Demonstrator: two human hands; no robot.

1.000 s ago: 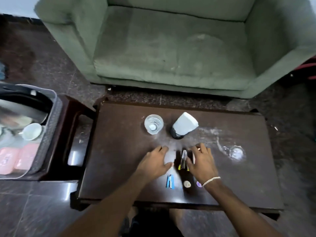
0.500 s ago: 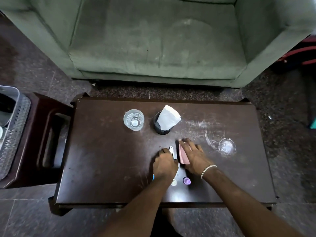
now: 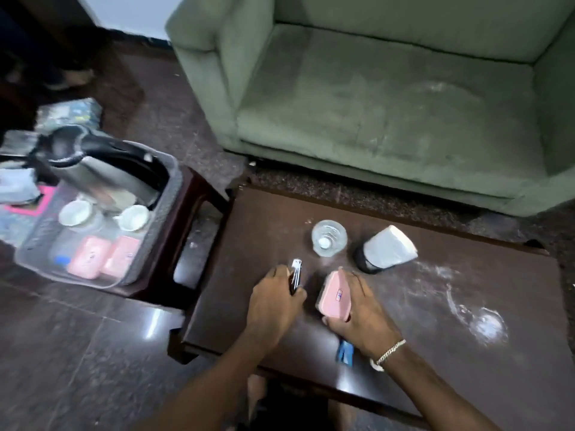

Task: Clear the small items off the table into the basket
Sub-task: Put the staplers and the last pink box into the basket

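The left hand (image 3: 273,303) now grips the nail clipper (image 3: 295,274); the right hand (image 3: 357,309) has closed on the pink case (image 3: 334,295). Both are lifted off the worktop (image 3: 435,306), ready for the basket (image 3: 149,244) at left.

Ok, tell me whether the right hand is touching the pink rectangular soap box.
Touching: the head view shows the right hand with fingers wrapped around the pink rectangular soap box.

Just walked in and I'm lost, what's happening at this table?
A person is gathering small items off the dark table. The left hand grips nail clippers; the right hand holds a pink soap bar. A blue item lies beneath the right wrist. The basket to the left already holds two pink bars, cups and a kettle.
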